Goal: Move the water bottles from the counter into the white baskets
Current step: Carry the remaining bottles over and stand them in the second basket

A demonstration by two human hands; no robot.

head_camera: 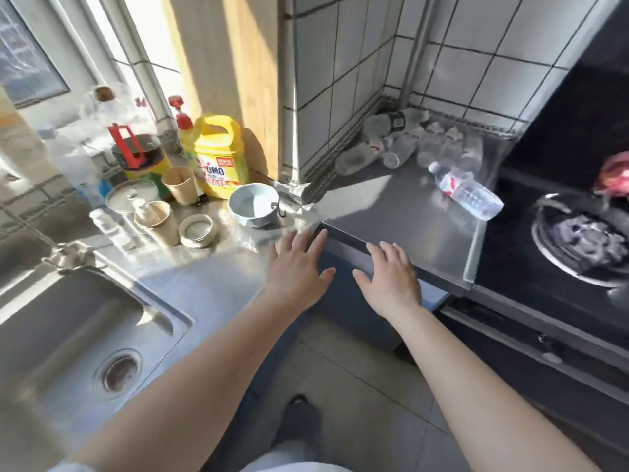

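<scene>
1. At nine o'clock a steel sink (78, 321) is set into the counter (401, 212); behind it, toward ten o'clock, stand a yellow detergent jug (218, 155), paper cups (180, 185) and a pale bowl (253, 206).
2. The left hand (297, 267) hovers near centre over the counter's front edge, fingers straight and spread, holding nothing.
3. The right hand (388, 277) sits just beside it, at about four o'clock from it, fingers likewise straight and apart, also empty.
4. A heap of clear bottles (401, 141) lies in the tiled corner at twelve to one o'clock, most on their sides; the blur hides their count.
5. The nearest water bottle (466, 190) lies flat near the counter's right edge, at about one o'clock from the right hand, cap toward ten o'clock, base toward four.
6. Judged from this, the right hand is the nearer, and a grasp across the bottle's waist would suit that slanted axis.
7. A black stove (578, 240) lies at three o'clock. No white basket is in view.
</scene>
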